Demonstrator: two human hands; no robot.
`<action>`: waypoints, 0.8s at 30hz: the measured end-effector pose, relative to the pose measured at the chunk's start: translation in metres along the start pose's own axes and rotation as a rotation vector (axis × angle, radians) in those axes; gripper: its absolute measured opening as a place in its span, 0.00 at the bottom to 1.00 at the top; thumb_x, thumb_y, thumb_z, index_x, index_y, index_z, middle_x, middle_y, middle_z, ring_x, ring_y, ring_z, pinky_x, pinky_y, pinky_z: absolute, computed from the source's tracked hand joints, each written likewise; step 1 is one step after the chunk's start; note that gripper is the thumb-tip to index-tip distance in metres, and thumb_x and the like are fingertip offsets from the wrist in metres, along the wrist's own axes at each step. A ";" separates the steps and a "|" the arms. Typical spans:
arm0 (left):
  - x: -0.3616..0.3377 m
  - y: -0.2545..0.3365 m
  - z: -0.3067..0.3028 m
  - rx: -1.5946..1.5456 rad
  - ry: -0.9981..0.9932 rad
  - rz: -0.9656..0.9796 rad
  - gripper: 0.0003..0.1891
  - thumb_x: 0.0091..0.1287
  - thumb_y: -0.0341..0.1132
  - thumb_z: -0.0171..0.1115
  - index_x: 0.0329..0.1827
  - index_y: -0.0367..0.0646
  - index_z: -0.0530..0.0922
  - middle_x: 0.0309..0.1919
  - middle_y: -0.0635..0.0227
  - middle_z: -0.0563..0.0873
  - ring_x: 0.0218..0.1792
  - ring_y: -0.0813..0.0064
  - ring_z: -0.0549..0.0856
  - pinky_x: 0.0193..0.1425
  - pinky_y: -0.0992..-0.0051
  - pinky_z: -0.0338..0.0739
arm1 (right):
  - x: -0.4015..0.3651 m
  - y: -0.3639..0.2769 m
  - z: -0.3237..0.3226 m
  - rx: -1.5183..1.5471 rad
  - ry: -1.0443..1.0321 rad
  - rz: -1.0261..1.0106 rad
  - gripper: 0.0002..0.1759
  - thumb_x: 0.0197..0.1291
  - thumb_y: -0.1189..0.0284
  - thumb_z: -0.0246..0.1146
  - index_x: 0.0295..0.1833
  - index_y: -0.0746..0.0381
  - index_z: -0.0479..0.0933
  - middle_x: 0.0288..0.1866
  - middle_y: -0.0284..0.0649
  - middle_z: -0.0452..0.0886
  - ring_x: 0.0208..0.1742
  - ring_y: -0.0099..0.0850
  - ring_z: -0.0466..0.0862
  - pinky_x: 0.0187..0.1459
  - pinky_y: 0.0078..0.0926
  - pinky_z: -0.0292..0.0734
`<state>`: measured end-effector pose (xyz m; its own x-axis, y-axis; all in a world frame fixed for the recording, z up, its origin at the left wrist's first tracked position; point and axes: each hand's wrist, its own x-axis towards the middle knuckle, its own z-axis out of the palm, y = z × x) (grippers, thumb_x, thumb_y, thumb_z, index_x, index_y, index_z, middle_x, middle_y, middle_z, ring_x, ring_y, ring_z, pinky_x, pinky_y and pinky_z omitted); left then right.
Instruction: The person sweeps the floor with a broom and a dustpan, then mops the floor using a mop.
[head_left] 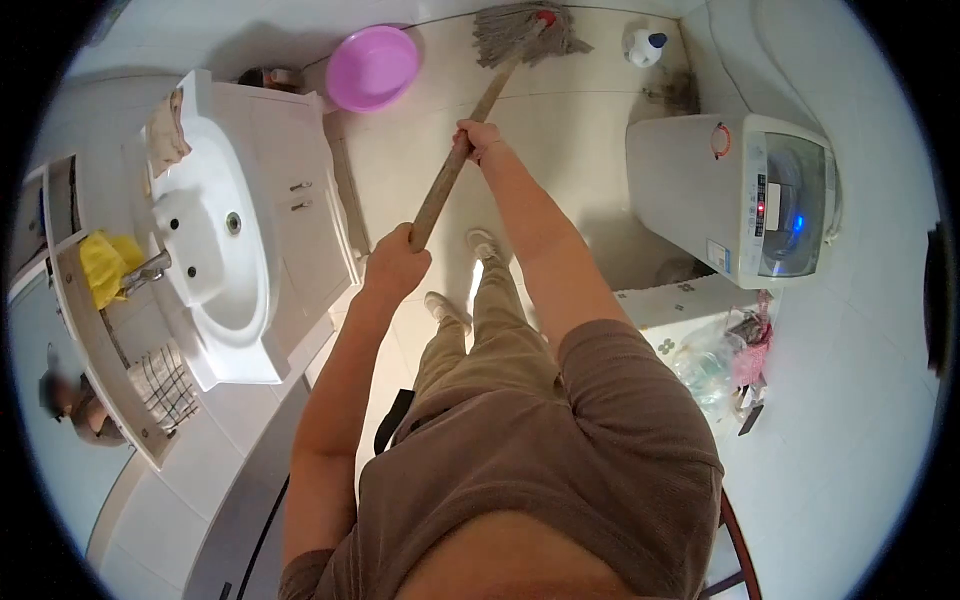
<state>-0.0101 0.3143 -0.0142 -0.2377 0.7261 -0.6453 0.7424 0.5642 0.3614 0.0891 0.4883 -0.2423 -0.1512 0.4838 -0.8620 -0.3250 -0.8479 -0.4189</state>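
Note:
Both my hands grip the wooden handle of a mop [487,98], which slants away from me across the floor. Near the handle's top end, my left hand [398,262] is closed around the wood. Farther down the pole, my right hand [482,141] is wrapped round it too. The grey string mop head [497,34], with a red fitting at its joint, lies spread on the pale tiles by the far wall. Left of the mop head sits a round purple basin [373,68]; to its right stands a white bottle [645,48] with a dark blue cap.
A white washbasin [262,250] on a cabinet [295,150] lines the left side. On the right stands a washing machine [690,180] with lit indicators. Plastic bags [705,370] lie on a ledge nearer me. A yellow cloth or bag [108,265] is behind the tap.

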 end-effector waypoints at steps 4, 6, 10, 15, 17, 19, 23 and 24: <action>0.009 -0.006 0.016 -0.010 -0.077 0.071 0.17 0.52 0.34 0.53 0.44 0.36 0.75 0.36 0.48 0.81 0.41 0.50 0.80 0.47 0.60 0.73 | -0.011 -0.010 -0.032 -0.218 0.069 0.015 0.07 0.56 0.73 0.60 0.33 0.67 0.72 0.23 0.39 0.75 0.23 0.29 0.77 0.22 0.25 0.74; 0.009 -0.019 0.024 -0.025 -0.109 0.068 0.18 0.52 0.34 0.53 0.45 0.37 0.75 0.37 0.49 0.81 0.42 0.50 0.80 0.47 0.60 0.73 | -0.006 0.007 -0.038 -0.029 0.159 0.003 0.07 0.57 0.72 0.58 0.32 0.65 0.72 0.23 0.38 0.76 0.22 0.28 0.76 0.19 0.22 0.71; -0.015 -0.053 0.042 -0.038 -0.131 0.093 0.19 0.53 0.35 0.54 0.48 0.39 0.74 0.39 0.51 0.82 0.44 0.51 0.80 0.49 0.60 0.73 | -0.010 0.061 -0.070 -0.135 0.215 -0.007 0.06 0.55 0.72 0.57 0.30 0.64 0.71 0.23 0.40 0.75 0.22 0.32 0.77 0.20 0.29 0.72; -0.080 -0.111 0.034 -0.039 -0.191 -0.052 0.21 0.53 0.36 0.56 0.52 0.43 0.73 0.40 0.51 0.82 0.44 0.51 0.80 0.49 0.59 0.73 | -0.039 0.143 -0.059 -0.053 0.153 0.187 0.07 0.56 0.73 0.56 0.29 0.64 0.69 0.22 0.41 0.74 0.22 0.35 0.77 0.23 0.34 0.75; -0.111 -0.139 0.029 -0.014 -0.133 -0.109 0.22 0.53 0.36 0.56 0.53 0.45 0.73 0.39 0.52 0.83 0.42 0.51 0.81 0.48 0.59 0.74 | -0.063 0.170 -0.032 -0.141 0.238 0.308 0.05 0.56 0.74 0.55 0.30 0.63 0.69 0.22 0.42 0.74 0.22 0.35 0.77 0.24 0.33 0.77; -0.140 -0.159 0.018 0.009 -0.081 -0.143 0.22 0.52 0.37 0.57 0.53 0.45 0.73 0.38 0.52 0.83 0.41 0.51 0.81 0.46 0.59 0.74 | -0.087 0.193 -0.009 -0.186 0.197 0.378 0.03 0.56 0.75 0.55 0.34 0.63 0.69 0.24 0.41 0.74 0.22 0.34 0.78 0.25 0.34 0.79; -0.184 -0.189 0.005 0.067 0.022 -0.219 0.22 0.52 0.37 0.59 0.52 0.47 0.74 0.34 0.55 0.84 0.37 0.53 0.83 0.42 0.60 0.76 | -0.140 0.200 0.046 -0.206 0.165 0.493 0.06 0.54 0.79 0.55 0.38 0.64 0.68 0.26 0.41 0.74 0.23 0.34 0.78 0.25 0.35 0.79; -0.189 -0.196 0.006 0.072 0.026 -0.216 0.22 0.52 0.37 0.59 0.52 0.47 0.74 0.34 0.55 0.84 0.37 0.53 0.83 0.42 0.60 0.76 | -0.139 0.205 0.053 -0.201 0.161 0.490 0.06 0.54 0.79 0.55 0.38 0.64 0.68 0.26 0.41 0.74 0.23 0.34 0.78 0.25 0.35 0.79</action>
<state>-0.1067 0.0642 0.0329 -0.4115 0.6016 -0.6847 0.7150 0.6789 0.1668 -0.0064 0.2583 -0.1929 -0.0898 -0.0037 -0.9960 -0.0658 -0.9978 0.0097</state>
